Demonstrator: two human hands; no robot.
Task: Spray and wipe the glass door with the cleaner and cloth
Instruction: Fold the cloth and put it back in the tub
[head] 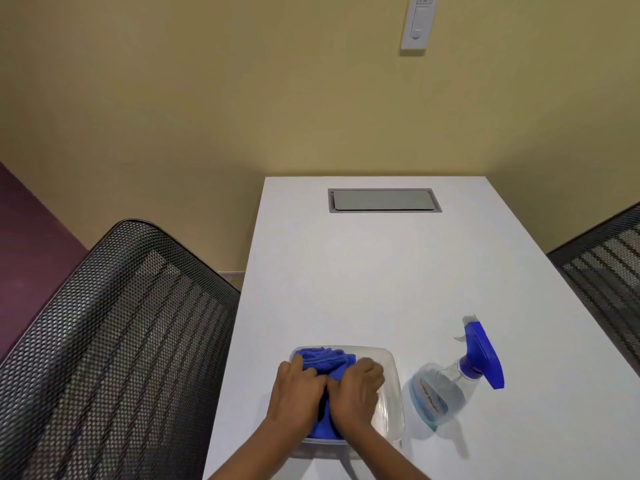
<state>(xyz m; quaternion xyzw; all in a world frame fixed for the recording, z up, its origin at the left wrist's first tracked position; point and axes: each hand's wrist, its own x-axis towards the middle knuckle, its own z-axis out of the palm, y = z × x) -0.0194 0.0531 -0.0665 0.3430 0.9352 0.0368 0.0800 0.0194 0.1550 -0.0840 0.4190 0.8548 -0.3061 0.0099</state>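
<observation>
A blue cloth (325,362) lies bunched in a clear plastic container (393,407) near the front of the white table (363,271). My left hand (298,393) and my right hand (356,393) both rest inside the container with fingers curled down on the cloth, side by side and touching. To the right of the container stands a clear spray bottle (440,389) of pale liquid with a blue trigger head (483,355), untouched. No glass door is in view.
A black mesh chair back (114,341) stands close at the left of the table, and another mesh chair (609,271) at the right edge. A grey cable hatch (382,199) is set into the table's far end. A beige wall with a white switch (419,22) lies beyond.
</observation>
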